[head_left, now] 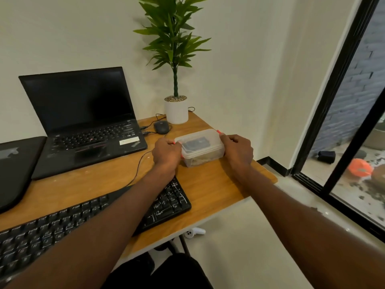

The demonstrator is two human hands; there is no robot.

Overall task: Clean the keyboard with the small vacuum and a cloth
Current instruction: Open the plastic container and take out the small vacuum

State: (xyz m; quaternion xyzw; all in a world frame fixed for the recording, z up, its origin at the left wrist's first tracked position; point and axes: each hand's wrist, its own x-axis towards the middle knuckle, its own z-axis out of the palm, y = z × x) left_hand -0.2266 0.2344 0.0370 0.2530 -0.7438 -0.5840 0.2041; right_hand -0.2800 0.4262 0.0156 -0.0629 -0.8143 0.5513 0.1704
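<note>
A clear, round-cornered plastic box with orange-red clips sits on the wooden desk beyond the black keyboard. The left hand and right hand grasp its two ends. Dark contents blur through the cloudy walls; neither vacuum nor cloth can be made out. The left forearm covers part of the keys. A matte laptop and potted plant stand against the pale wall

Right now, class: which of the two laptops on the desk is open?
The black laptop nearer the plant: its lid is raised, showing a dark screen and keys. The other laptop, at the left edge, lies shut.
</note>
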